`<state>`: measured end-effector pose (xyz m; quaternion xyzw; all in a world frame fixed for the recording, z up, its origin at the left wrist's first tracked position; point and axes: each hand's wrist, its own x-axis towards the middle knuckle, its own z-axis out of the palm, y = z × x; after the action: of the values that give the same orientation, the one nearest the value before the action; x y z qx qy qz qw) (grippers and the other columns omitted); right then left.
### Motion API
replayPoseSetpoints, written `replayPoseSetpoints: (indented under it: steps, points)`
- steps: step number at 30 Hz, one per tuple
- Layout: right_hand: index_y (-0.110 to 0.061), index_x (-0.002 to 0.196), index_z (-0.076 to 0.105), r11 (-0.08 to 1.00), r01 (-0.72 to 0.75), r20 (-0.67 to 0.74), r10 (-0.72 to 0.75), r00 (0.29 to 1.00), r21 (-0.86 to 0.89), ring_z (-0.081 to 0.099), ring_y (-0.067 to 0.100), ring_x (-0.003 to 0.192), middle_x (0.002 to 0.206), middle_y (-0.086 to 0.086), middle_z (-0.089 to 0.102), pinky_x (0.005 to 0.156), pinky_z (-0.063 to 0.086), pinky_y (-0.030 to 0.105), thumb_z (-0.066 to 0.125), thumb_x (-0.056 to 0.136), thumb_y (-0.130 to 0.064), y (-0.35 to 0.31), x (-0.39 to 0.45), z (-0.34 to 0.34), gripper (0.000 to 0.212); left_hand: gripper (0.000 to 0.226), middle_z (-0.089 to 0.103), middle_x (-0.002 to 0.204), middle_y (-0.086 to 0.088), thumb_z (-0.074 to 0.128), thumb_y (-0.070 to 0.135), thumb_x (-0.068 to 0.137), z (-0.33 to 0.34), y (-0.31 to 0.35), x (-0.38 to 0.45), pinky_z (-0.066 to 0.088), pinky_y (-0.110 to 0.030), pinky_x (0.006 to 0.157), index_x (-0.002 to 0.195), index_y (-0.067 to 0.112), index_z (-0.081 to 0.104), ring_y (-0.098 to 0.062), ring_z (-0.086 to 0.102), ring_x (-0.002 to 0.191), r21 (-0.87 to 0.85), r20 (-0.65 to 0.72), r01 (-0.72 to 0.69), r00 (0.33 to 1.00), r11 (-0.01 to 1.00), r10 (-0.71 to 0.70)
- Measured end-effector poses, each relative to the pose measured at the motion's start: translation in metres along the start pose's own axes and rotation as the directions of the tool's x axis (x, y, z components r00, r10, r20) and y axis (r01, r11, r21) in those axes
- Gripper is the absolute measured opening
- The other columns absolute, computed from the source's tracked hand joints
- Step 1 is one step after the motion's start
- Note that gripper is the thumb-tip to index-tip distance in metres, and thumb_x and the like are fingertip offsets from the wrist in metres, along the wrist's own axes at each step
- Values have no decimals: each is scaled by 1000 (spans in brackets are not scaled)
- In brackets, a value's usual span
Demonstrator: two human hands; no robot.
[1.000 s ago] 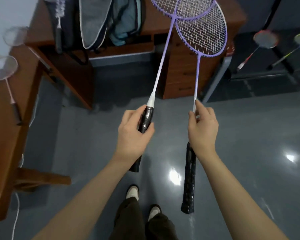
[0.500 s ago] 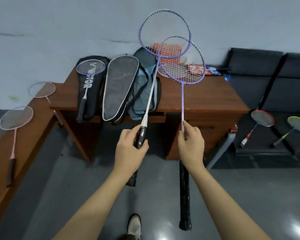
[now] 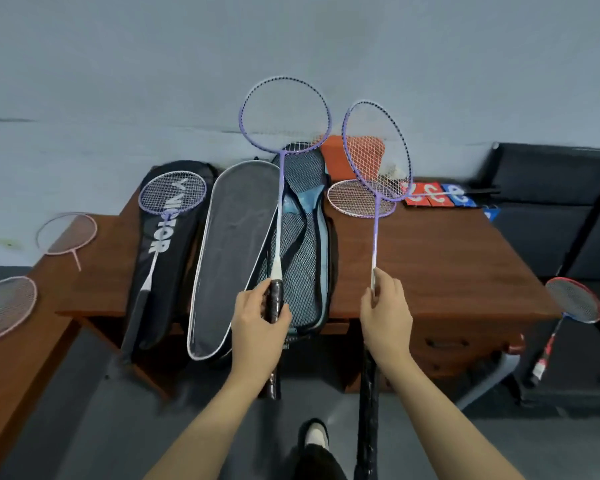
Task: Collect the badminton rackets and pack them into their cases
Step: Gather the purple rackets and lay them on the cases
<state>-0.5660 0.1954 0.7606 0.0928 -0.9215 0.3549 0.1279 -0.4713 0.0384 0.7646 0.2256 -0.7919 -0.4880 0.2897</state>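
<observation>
My left hand [image 3: 257,327] grips the black handle of a purple racket [image 3: 280,188], held upright over the cases. My right hand [image 3: 385,317] holds a second purple racket [image 3: 374,233] by its shaft just above the black grip, head up and turned edge-on. On the wooden desk [image 3: 447,271] lie a black Victor case [image 3: 160,251] with a purple racket [image 3: 172,194] on it, a grey case [image 3: 232,244] with white trim, and a blue mesh case [image 3: 303,244]. A white-framed racket [image 3: 359,199] lies flat on the desk behind.
Two pink rackets [image 3: 66,230] [image 3: 4,306] lie on the side table at left. A red racket [image 3: 574,304] rests on the black seating at right. Red and blue cards [image 3: 437,195] and an orange object [image 3: 336,157] sit at the desk's back. My shoe [image 3: 314,434] shows below.
The two held rackets have moved apart, their heads no longer overlapping. The view has closed in on the desk and cases, and the right racket's head has turned edge-on.
</observation>
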Motion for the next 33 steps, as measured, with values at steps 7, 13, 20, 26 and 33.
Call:
replayPoseSetpoints:
  steps: [7,13,20,26,33]
  points:
    - [-14,129,51,988,147,112,-152,982,49,57,22,74,99,4,55,63,45,35,53,91,-12,16,104,51,38,41,50,95,1,70,12,78,66,-22,97,34,-9,73,117,18,59,2,51,78,107,14,104,994,989,-106]
    - [-11,127,55,972,199,193,-221,956,126,57,18,74,93,2,57,63,47,33,57,90,-11,29,153,94,37,42,52,92,2,72,12,76,104,-55,137,36,-9,74,116,18,60,2,51,78,186,50,162,983,969,-174]
    - [-11,128,54,985,156,310,-170,935,68,54,16,69,94,2,56,60,40,27,53,92,-13,40,164,128,36,56,50,106,0,66,22,81,128,-102,138,43,-35,92,133,19,44,-20,52,98,372,241,187,926,909,-289]
    - [-12,127,54,990,112,358,-134,924,84,50,10,66,94,2,57,59,42,27,54,91,-11,37,146,151,36,45,58,111,-6,50,41,83,120,-122,131,45,-41,84,115,11,59,-27,55,101,643,378,-119,908,757,-179]
    - [-11,128,54,993,116,444,-121,888,37,62,28,82,104,8,60,69,51,37,54,92,-12,47,152,195,37,47,64,115,-2,41,44,82,109,-130,136,32,-33,90,111,15,65,-20,57,107,671,462,-239,875,702,-144]
